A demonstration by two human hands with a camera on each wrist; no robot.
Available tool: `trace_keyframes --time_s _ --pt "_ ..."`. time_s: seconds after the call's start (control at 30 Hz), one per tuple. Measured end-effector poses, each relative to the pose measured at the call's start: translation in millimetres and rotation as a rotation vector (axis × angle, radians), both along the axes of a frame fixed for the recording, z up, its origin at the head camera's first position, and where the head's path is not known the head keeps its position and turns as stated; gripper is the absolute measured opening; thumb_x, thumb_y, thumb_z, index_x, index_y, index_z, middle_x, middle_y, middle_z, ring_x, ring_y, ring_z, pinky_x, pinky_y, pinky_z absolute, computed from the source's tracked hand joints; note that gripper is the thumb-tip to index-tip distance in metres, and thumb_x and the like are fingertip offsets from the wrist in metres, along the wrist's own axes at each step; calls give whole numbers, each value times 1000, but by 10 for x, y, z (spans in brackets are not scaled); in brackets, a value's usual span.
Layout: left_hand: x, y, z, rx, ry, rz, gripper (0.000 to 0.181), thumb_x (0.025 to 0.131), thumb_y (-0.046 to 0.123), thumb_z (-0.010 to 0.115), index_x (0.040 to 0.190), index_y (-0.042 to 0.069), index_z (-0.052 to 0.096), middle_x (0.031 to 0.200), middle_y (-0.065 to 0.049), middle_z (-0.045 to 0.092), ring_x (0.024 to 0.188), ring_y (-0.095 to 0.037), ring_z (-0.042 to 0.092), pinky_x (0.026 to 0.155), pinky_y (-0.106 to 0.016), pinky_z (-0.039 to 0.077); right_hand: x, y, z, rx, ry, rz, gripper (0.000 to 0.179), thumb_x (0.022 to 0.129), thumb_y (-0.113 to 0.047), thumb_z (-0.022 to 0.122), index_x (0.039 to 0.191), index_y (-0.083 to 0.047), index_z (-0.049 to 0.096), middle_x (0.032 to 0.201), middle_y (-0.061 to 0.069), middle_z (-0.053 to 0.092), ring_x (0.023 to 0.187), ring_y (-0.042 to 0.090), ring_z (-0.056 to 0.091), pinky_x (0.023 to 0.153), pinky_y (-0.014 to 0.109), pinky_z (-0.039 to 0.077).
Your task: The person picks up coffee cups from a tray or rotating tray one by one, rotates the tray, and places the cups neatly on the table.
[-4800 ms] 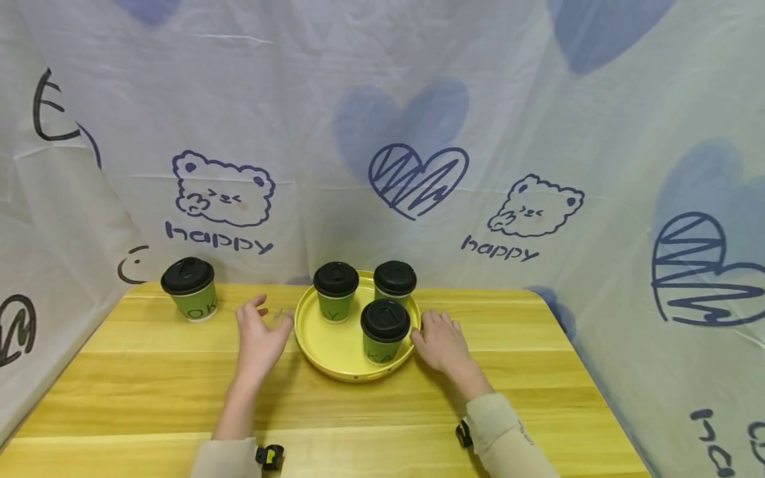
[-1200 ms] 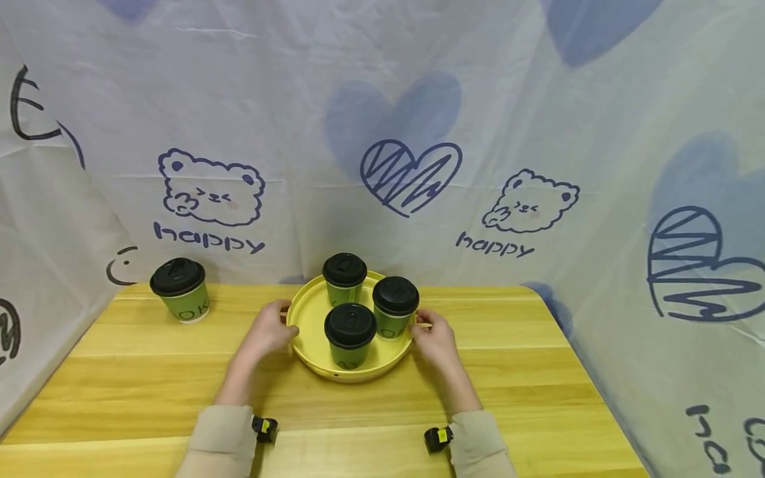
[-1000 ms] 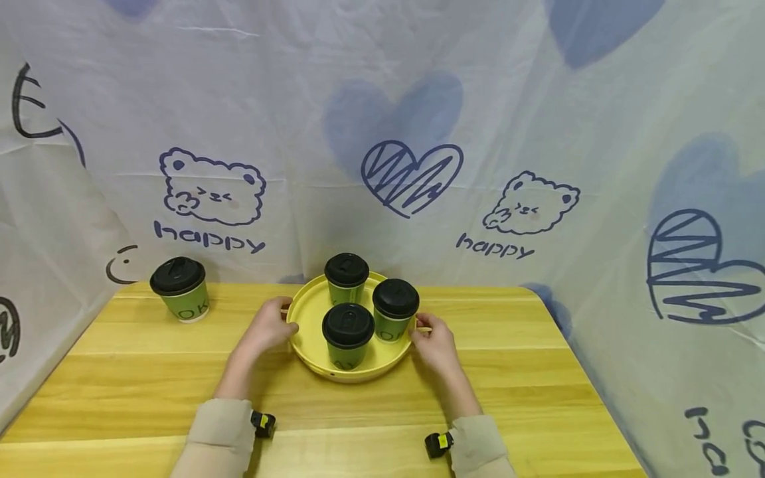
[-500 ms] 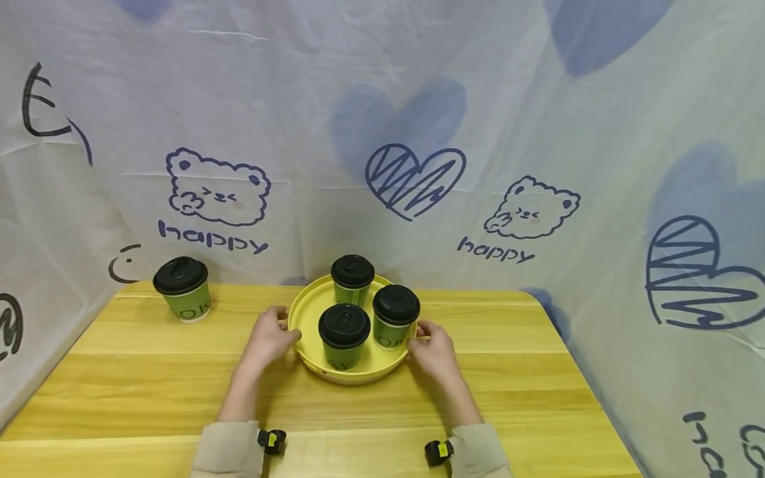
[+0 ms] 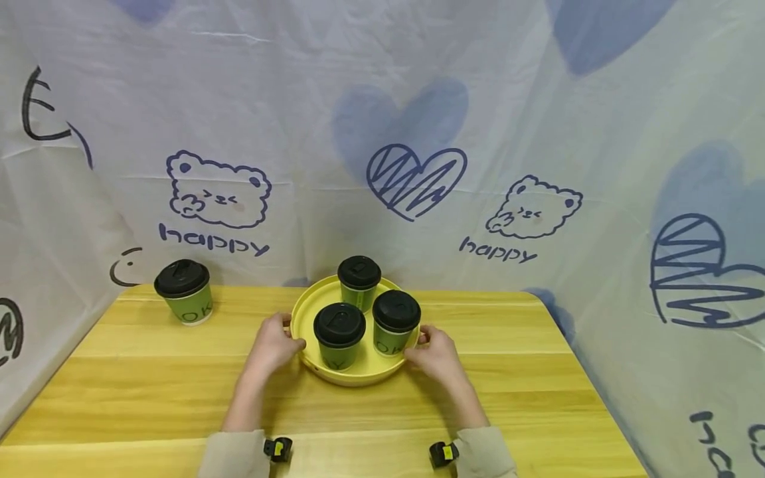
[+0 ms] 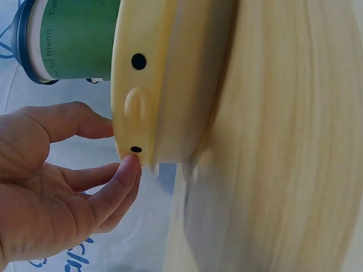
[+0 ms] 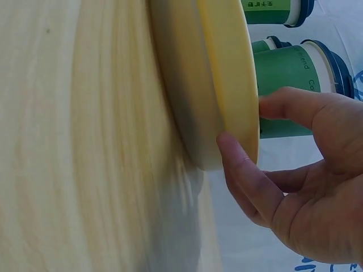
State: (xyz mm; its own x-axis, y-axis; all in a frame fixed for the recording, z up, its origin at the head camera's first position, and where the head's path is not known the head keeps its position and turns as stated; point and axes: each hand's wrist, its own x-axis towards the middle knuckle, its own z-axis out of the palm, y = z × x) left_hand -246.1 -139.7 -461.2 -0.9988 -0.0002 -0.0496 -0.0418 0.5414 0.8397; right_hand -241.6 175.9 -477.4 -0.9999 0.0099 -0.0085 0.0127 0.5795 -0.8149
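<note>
A round yellow tray point(image 5: 364, 378) stands on the wooden table with three green paper cups on it, all with black lids: a front-left cup point(image 5: 339, 355), a right cup point(image 5: 391, 337) and a back cup point(image 5: 358, 297). My left hand point(image 5: 272, 345) pinches the tray's left edge. In the left wrist view, its thumb meets the rim and its fingertips touch the side wall near a black dot point(image 6: 136, 149). Opposite it, my right hand point(image 5: 439, 358) pinches the right edge, thumb at the rim and fingers against the outer wall point(image 7: 241, 90).
Another green cup point(image 5: 190, 307) with a black lid stands at the table's back left. Behind the table point(image 5: 526, 372) hangs a pale printed cloth point(image 5: 323, 79), close to the tray's far side. A second cloth side borders the table on the right.
The tray with its cups has turned clockwise seen from above: the front cup went left, the right one nearer, the back one right. My left hand, earlier apart from the tray, now holds its edge.
</note>
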Motion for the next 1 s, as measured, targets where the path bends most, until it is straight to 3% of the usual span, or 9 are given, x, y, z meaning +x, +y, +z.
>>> trace_keyframes --time_s 0.3,0.53,0.73,1.0 --pt "-38 -7 -51 -21 27 23 66 84 -5 68 143 -22 44 135 -39 56 114 -42 61 93 -48 57 -53 32 5 -115 -16 -45 57 84 -4 67 137 14 55 108 19 63 69 16 67 60 29 59" --pt "-69 -28 -91 -2 73 44 56 86 -7 62 139 -19 51 131 -37 59 115 -42 62 93 -48 56 -90 17 -32 -246 -9 -102 49 90 -1 58 138 11 56 122 22 62 85 26 70 71 35 62" --pt "-78 -29 -152 3 108 88 48 88 -6 57 135 -16 56 125 -33 63 111 -40 64 93 -47 56 -105 12 -92 -249 21 -94 47 89 2 59 136 10 59 122 22 64 83 18 68 67 29 60" --pt "-76 -14 -168 -1 146 122 44 92 -4 58 135 -14 57 132 -32 62 112 -41 65 97 -51 55 -98 8 -82 -215 20 -58 52 86 7 62 137 14 56 121 23 62 84 19 69 64 27 58"
